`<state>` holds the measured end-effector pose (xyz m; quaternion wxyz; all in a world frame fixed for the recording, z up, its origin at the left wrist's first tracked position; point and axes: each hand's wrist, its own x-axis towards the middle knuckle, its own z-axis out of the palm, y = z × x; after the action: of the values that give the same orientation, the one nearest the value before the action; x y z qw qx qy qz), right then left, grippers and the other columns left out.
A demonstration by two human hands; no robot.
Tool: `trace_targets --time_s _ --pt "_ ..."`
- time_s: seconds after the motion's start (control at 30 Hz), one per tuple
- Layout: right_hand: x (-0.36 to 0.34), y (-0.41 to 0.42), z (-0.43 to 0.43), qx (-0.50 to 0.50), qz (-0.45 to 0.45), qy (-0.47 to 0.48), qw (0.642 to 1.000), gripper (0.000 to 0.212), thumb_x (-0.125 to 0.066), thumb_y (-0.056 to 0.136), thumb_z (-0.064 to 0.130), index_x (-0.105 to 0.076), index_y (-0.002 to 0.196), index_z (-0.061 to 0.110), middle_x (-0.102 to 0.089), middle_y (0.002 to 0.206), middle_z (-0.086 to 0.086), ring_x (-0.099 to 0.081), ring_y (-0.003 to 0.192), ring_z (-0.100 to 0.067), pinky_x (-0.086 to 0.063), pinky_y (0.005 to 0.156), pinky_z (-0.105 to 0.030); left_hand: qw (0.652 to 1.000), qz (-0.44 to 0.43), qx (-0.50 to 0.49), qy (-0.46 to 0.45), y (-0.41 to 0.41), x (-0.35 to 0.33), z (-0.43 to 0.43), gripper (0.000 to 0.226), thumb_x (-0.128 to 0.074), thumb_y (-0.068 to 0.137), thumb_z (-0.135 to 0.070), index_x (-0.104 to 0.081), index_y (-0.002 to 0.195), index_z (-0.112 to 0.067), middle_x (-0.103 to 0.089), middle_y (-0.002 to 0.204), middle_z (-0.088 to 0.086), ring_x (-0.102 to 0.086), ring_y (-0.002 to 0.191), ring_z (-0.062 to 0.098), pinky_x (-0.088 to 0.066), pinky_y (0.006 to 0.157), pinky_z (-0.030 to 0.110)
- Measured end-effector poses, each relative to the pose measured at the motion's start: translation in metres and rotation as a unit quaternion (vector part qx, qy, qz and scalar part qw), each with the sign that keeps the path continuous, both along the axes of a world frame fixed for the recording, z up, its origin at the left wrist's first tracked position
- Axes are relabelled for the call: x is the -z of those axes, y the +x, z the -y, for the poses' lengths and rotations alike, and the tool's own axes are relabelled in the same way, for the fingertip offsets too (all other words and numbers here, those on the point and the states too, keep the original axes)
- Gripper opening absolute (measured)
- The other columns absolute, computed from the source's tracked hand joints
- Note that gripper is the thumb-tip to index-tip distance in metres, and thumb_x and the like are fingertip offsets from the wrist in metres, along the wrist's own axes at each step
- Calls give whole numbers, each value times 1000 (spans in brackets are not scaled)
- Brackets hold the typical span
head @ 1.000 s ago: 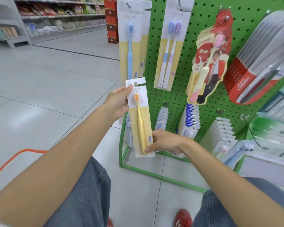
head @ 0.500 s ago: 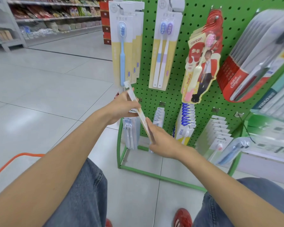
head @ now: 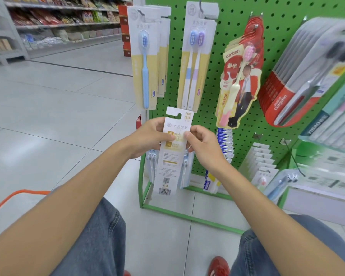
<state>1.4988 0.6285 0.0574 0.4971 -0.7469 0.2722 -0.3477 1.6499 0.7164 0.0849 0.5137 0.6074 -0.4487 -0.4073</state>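
I hold a carded toothbrush pack (head: 168,166) upright in front of me, its printed back with a barcode facing me. My left hand (head: 149,137) grips its upper left edge, thumb on the card. On the upper right edge, my right hand (head: 202,144) pinches the card. The pack hangs in front of the green pegboard rack (head: 227,46). The brush itself is hidden behind the card.
On the pegboard hang a blue toothbrush pack (head: 144,62), a twin pack (head: 195,62), a red canban pack (head: 240,76) and Colgate packs (head: 299,76). Smaller packs hang low on the rack. Tiled aisle floor (head: 58,116) lies to the left, store shelves (head: 58,22) behind, and an orange cable (head: 18,196) at lower left.
The pack has been turned over from its front, with the yellow brush showing, to its printed back. My right hand moved up from the pack's lower end to its upper right edge.
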Motion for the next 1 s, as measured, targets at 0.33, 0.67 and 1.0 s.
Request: trace_targets --time_s 0.33,0.67,1.0 --pt "-6 -3 -1 -16 17 13 1000 18 -49 100 8 -65 100 -1 -70 79 6 -59 63 -5 -49 57 -22 996 73 -14 -42 -7 -4 -4 29 -63 92 -4 -64 104 -31 -73 94 -17 -73 84 5 -57 63 21" --pt "-7 -3 -2 -18 13 34 999 19 -49 100 7 -66 101 -1 -71 82 2 -61 62 -4 -50 57 -22 993 104 -22 -44 -7 -4 -4 29 -63 92 -4 -63 105 -30 -72 99 -15 -72 82 2 -55 61 18" --pt "-14 -5 0 32 88 55 994 14 -51 99 6 -64 104 9 -72 99 -6 -66 74 -9 -52 54 -24 999 -37 20 12 -2 -6 -4 28 -45 100 -15 -57 125 -21 -73 111 4 -71 101 24 -58 84 39"
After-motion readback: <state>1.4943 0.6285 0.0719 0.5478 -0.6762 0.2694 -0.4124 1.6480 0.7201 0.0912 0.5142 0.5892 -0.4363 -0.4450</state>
